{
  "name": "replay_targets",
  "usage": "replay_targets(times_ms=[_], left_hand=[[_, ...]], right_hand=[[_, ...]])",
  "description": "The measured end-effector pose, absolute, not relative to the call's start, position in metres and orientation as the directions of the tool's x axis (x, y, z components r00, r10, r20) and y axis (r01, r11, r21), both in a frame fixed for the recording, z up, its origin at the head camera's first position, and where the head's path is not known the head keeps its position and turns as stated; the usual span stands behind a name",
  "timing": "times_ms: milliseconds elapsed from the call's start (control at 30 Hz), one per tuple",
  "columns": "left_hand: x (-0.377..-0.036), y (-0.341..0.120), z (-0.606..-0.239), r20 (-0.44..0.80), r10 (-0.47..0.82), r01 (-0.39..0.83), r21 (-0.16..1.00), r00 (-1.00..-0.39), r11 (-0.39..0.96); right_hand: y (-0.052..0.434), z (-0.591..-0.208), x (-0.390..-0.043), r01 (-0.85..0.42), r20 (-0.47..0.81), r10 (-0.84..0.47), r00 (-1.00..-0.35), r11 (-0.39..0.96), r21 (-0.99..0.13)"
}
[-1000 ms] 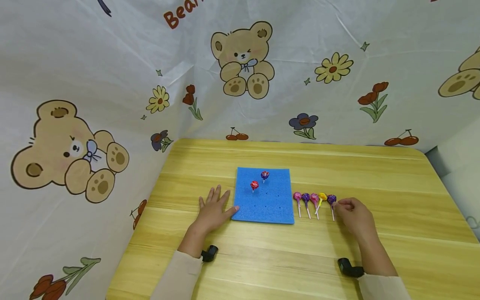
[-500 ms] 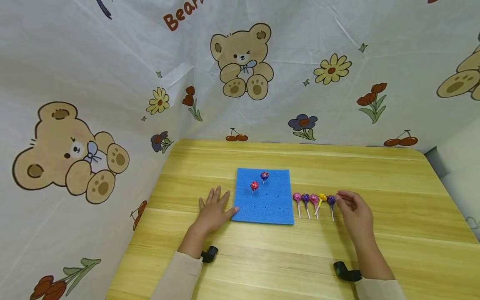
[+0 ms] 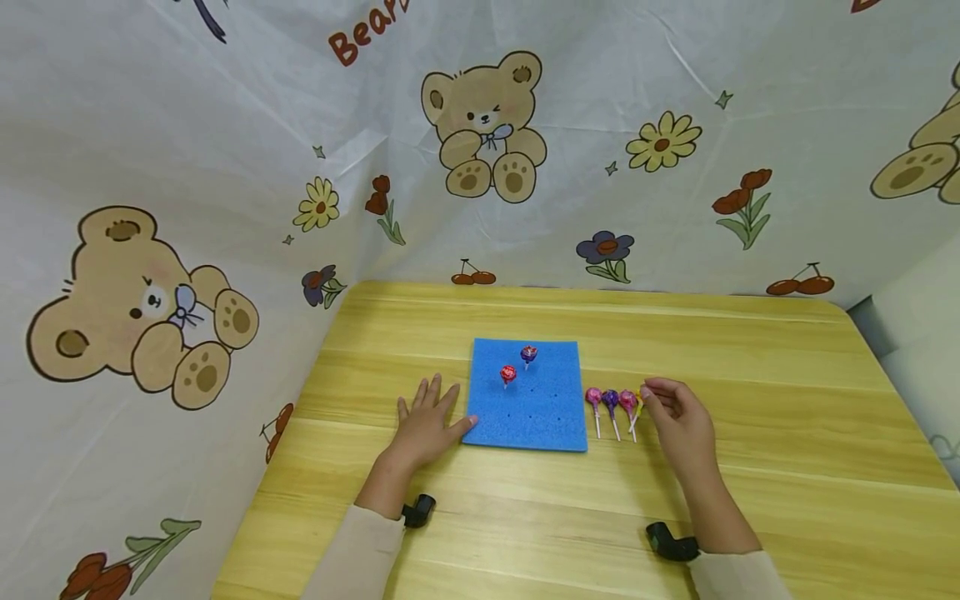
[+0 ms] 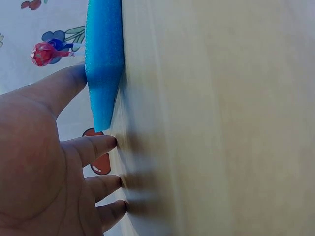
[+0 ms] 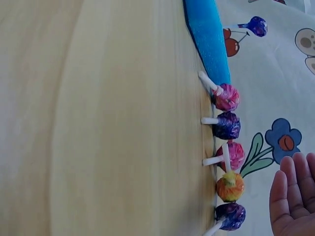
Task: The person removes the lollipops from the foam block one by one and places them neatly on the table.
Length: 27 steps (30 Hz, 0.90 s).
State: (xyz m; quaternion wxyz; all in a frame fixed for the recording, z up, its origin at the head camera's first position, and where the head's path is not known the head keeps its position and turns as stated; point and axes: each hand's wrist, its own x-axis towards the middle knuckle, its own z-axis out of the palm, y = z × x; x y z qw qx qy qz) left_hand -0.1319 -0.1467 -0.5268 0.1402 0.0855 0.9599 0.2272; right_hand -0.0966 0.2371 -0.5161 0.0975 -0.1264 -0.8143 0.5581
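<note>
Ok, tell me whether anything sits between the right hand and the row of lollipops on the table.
Nothing visible does. The right hand hovers at the right end of the lollipop row, over the last ones, with only bare table around. The right wrist view shows the fingers straight, holding nothing.

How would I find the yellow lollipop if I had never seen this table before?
Start at the blue foam square in the middle of the wooden table. Just to its right, a row of lollipops lies flat; the yellow lollipop is fourth from the foam, close by the right hand. It is the only yellow one; its neighbours are pink and purple.
</note>
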Motion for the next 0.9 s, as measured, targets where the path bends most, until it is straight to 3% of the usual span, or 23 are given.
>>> replay_targets(times_ms=[500, 733, 900], left_hand=[[-0.131, -0.148, -0.526, -0.229, 0.227, 0.099, 0.464, -0.946, 0.880], [-0.132, -0.148, -0.526, -0.245, 0.225, 0.089, 0.467, -0.943, 0.880], [-0.131, -0.147, -0.525, -0.243, 0.225, 0.090, 0.467, -0.943, 0.879]], right_hand=[[0.207, -0.509, -0.104, 0.020, 0.046, 0.163, -0.986, 0.384, -0.923], [0.185, -0.510, -0.106, -0.015, 0.049, 0.093, -0.994, 0.337, -0.942], [0.172, -0.511, -0.110, -0.035, 0.064, 0.060, -0.996, 0.393, -0.919]])
